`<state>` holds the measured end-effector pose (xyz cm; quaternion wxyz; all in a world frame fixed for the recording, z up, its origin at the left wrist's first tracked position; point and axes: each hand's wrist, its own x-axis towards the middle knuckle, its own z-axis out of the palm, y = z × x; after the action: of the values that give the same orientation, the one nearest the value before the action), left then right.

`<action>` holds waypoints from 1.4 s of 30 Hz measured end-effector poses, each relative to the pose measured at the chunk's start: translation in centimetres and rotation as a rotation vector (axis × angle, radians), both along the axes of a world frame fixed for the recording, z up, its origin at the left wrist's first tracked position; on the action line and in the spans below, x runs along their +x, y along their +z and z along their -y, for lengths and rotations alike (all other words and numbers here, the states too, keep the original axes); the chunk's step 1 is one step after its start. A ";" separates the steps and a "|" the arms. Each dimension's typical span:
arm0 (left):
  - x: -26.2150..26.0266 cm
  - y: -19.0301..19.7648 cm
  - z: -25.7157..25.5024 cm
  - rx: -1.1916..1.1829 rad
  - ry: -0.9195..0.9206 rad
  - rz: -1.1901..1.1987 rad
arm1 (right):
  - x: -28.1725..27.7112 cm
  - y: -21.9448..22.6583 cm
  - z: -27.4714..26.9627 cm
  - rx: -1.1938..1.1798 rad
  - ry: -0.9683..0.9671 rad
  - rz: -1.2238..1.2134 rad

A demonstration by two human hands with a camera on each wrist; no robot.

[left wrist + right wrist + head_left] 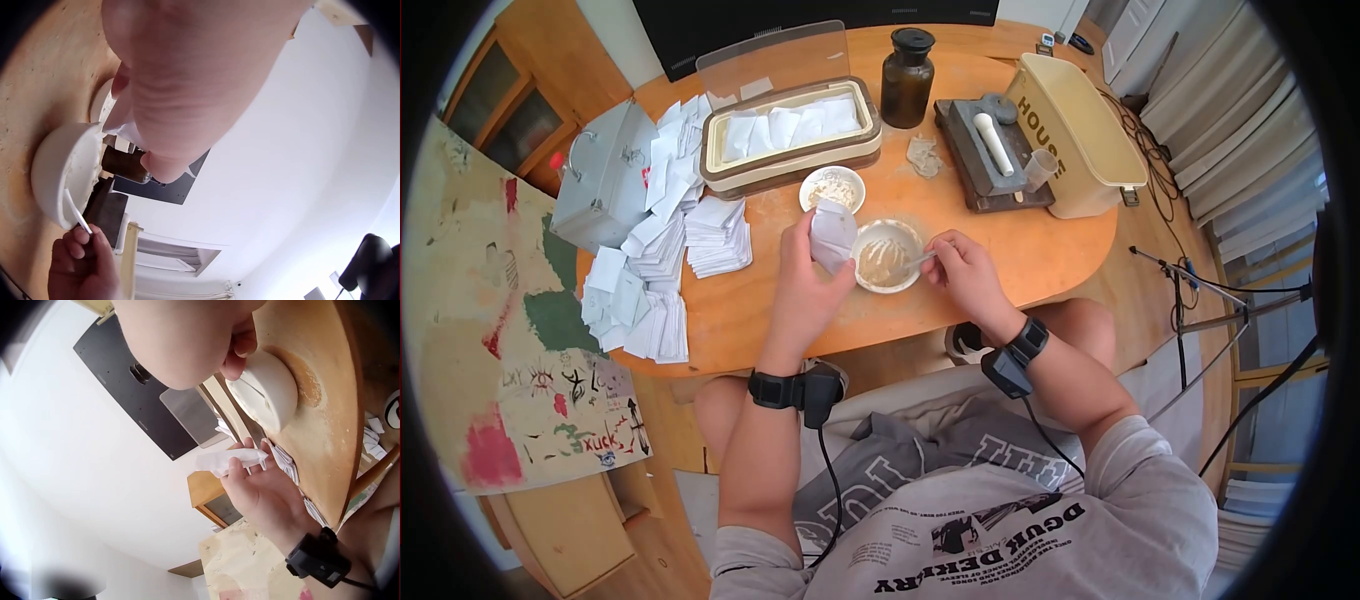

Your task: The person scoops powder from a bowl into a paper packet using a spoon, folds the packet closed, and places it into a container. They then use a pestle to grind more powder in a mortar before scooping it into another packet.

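My left hand (pixel 798 292) holds a small white paper packet (pixel 834 238), its thumb on one side and fingers on the other. Right beside the packet stands a white bowl (pixel 890 287) with beige powder smeared inside. The fingertips of my right hand (pixel 968 272) pinch a slim pale spoon (pixel 78 212), whose far end is inside that bowl. In the right wrist view the packet (pixel 228 461) lies between the left thumb and fingers, close by the bowl (pixel 281 394). A second white bowl (pixel 804 192) with pale powder is just behind the packet.
Stacks of white packets (pixel 718 235) lie at the left by a metal case (pixel 605 175). A lidded box (pixel 790 175) holds more packets. Farther right are a dark jar (pixel 907 85), a grey stone slab (pixel 970 150) bearing a white pestle (pixel 992 145), a plastic cup (pixel 1040 170) and a cream bin (pixel 1085 140).
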<state>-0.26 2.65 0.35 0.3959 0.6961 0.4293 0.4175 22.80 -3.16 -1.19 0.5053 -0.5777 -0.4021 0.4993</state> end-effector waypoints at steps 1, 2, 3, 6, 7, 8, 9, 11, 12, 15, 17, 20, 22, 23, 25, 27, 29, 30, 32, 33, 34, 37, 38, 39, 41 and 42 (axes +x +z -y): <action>0.1 0.2 0.1 0.041 0.010 -0.070 | 0.1 0.1 -0.1 0.001 -0.003 0.000; 0.1 0.3 0.2 0.079 0.017 -0.140 | 0.2 0.3 -0.2 0.006 -0.029 -0.057; 0.2 0.2 0.3 0.080 0.012 -0.137 | 0.4 0.5 -0.3 0.013 -0.055 -0.113; 0.5 0.0 0.2 0.169 0.041 -0.198 | 1.4 1.4 -0.7 0.110 -0.115 -0.186; 0.5 0.1 0.3 0.156 0.026 -0.230 | 1.7 1.9 -1.0 0.115 -0.110 -0.186; 0.4 0.2 0.3 0.143 0.016 -0.264 | 2.0 2.5 -1.3 0.164 -0.131 -0.188; 0.4 0.1 0.3 0.147 0.025 -0.266 | 2.0 3.2 -1.5 0.212 -0.153 -0.190; 0.6 -0.1 0.4 0.178 -0.006 -0.278 | 1.0 4.7 -1.5 0.270 -0.144 -0.099; 0.7 -0.2 0.4 0.180 -0.008 -0.277 | 0.6 5.3 -1.4 0.326 -0.143 -0.005; 1.1 -0.3 0.4 0.194 -0.023 -0.274 | -0.7 5.6 -0.5 0.518 0.007 0.392; 0.8 -0.6 0.3 0.264 -0.016 -0.244 | -0.7 5.1 -0.1 0.590 0.011 0.539; 0.3 -1.0 -0.3 0.127 0.054 -0.238 | 0.5 4.9 -0.1 0.530 0.012 0.618; 0.2 -1.2 -0.6 0.032 0.069 -0.138 | 0.9 4.1 -0.2 0.434 0.042 0.657; 0.0 -1.3 -0.8 -0.062 0.086 -0.041 | 1.0 3.1 -0.4 0.478 0.076 0.744; -0.1 -1.5 -0.9 -0.127 0.068 0.110 | 0.7 2.5 -0.4 0.522 0.111 0.830; -0.1 -1.5 -1.0 -0.194 0.046 0.260 | -0.2 2.4 -0.2 0.556 0.155 0.828; -0.1 -1.4 -1.2 -0.185 0.012 0.280 | -0.8 2.8 0.1 0.559 0.226 0.769; -0.1 -1.4 -1.2 -0.185 0.011 0.278 | -1.0 3.0 0.2 0.567 0.303 0.709; -0.3 -1.4 -1.1 -0.183 0.001 0.274 | -0.5 3.3 0.2 0.540 0.329 0.683; -0.4 -1.3 -1.0 -0.184 0.005 0.275 | -0.3 3.4 0.2 0.513 0.357 0.660; -0.3 -1.0 -0.9 -0.181 0.015 0.250 | -0.3 3.4 0.1 0.513 0.362 0.661; -0.2 -0.7 -0.6 -0.176 0.018 0.218 | -0.2 3.3 0.0 0.529 0.237 0.718; -0.1 -0.7 -0.6 -0.171 0.013 0.207 | -0.1 3.0 -0.3 0.582 0.250 0.755; -0.1 -0.7 -0.6 -0.170 0.013 0.207 | -0.2 2.8 -0.4 0.636 0.264 0.792; -0.1 -0.8 -0.6 -0.151 0.007 0.182 | 0.1 2.9 -0.1 0.523 0.279 0.702; -0.2 -0.7 -0.6 -0.150 0.007 0.182 | 0.3 2.9 0.1 0.410 0.293 0.612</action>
<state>-0.42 3.29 -0.38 0.4828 0.6222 0.4241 0.4471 23.14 -3.27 1.68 0.3904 -0.5234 -0.7036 0.2803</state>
